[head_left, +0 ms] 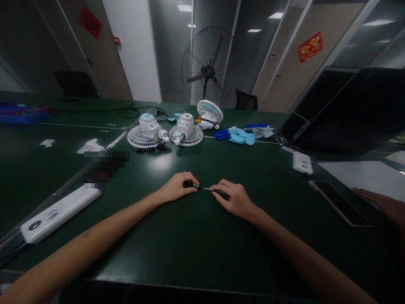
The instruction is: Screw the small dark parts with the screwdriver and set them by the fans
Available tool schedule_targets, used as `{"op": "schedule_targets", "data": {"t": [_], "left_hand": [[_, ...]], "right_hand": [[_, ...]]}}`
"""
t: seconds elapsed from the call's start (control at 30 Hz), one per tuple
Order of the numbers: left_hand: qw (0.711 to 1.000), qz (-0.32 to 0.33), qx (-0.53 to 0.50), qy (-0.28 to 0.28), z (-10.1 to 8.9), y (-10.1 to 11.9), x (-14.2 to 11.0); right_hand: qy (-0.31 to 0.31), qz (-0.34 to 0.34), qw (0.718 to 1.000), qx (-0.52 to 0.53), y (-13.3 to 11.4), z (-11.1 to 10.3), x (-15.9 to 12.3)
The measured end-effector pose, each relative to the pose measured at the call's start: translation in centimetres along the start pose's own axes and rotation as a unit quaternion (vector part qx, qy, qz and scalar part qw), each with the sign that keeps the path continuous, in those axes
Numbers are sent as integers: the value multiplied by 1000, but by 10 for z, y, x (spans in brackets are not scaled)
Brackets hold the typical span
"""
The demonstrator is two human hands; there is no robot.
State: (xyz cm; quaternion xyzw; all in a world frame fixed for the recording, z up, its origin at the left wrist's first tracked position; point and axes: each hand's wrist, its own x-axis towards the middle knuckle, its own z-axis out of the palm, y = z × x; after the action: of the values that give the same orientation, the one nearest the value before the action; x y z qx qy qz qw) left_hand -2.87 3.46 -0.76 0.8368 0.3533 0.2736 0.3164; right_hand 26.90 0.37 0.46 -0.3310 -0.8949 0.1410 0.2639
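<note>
My left hand point(176, 186) rests low over the green table point(202, 249), its fingers and thumb closed around a small black piece with a green end point(196, 185). I cannot make out exactly what that piece is. In my right hand point(236, 198) is a small screwdriver point(222, 194) with a black handle and a thin metal shaft. Its shaft points left at the green end, with a short gap between tip and piece. Most of the black piece is hidden by my left fingers.
Beyond my hands lie white fan heads point(186, 128), light-blue fan blades point(242, 136) and blue gloves point(222, 134). A long white device point(60, 214) is at left. On the right are a flat dark-screened device point(341, 202), a monitor point(351, 109) and another person's hand point(384, 204).
</note>
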Motion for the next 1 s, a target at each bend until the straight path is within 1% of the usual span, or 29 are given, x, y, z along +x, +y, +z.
{"op": "schedule_targets", "data": {"t": [0.07, 0.17, 0.47, 0.6, 0.7, 0.9, 1.0], "left_hand": [[1000, 11, -4, -10, 12, 10, 6], [1000, 10, -3, -12, 18, 15, 10], [999, 33, 8, -15, 17, 11, 7], [998, 50, 22, -15, 18, 10, 7], [998, 51, 28, -15, 18, 11, 7], [997, 53, 49, 6, 19, 15, 3], [997, 54, 51, -11, 14, 16, 2]], "right_hand": [[3, 1, 1000, -7, 0, 0, -1], [8, 5, 1000, -9, 1, -1, -3], [4, -5, 1000, -1, -1, -1, -3], [14, -8, 1000, 25, -1, -2, -2], [23, -5, 999, 39, -1, -3, -3], [23, 0, 999, 31, 0, -2, -5], [27, 2, 999, 30, 1, -2, -5]]}}
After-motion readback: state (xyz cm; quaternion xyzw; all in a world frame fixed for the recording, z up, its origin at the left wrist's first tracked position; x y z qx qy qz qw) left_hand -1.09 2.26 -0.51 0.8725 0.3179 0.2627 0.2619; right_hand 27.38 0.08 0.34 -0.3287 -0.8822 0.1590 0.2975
